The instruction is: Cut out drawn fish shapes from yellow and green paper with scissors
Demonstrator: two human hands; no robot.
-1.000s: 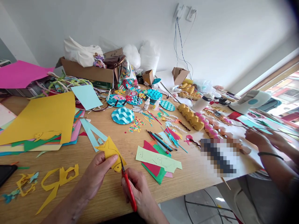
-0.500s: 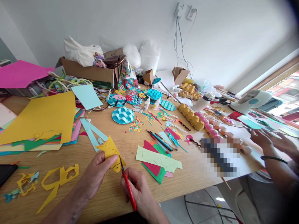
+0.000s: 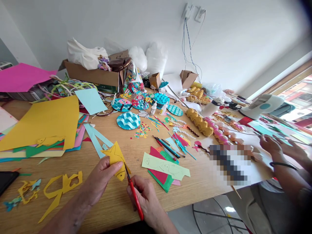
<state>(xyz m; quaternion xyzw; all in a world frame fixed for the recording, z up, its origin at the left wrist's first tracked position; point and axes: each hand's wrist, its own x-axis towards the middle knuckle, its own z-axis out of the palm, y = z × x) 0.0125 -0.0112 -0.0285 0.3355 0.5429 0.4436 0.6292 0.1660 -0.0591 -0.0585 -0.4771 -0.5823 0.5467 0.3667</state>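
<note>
Between the thumb and fingers of my left hand [image 3: 104, 174] is a piece of yellow paper [image 3: 116, 164] with a fish drawn on it in dark line. My right hand [image 3: 143, 193] is closed round the red handles of a pair of scissors [image 3: 134, 195]. The blades lie at the right edge of the fish, with a sliver of yellow paper on their outer side. Cut yellow paper scraps [image 3: 62, 187] lie on the table left of my left arm. To the right of the scissors, a pale green strip [image 3: 165, 165] bears drawn fish outlines.
A yellow sheet [image 3: 48, 120] tops a paper stack at left. Pens [image 3: 168, 148], blue wavy paper discs [image 3: 128, 120], glue bottles [image 3: 153, 109] and egg-carton strips [image 3: 198, 122] cover the table's middle. Another person's hands [image 3: 270, 144] work at the right. A dark phone-like object [image 3: 8, 182] sits far left.
Hardly anything differs. The scissor blades and the yellow paper shift very slightly against each other at the fish's right edge. The other person's hands move a little to the left.
</note>
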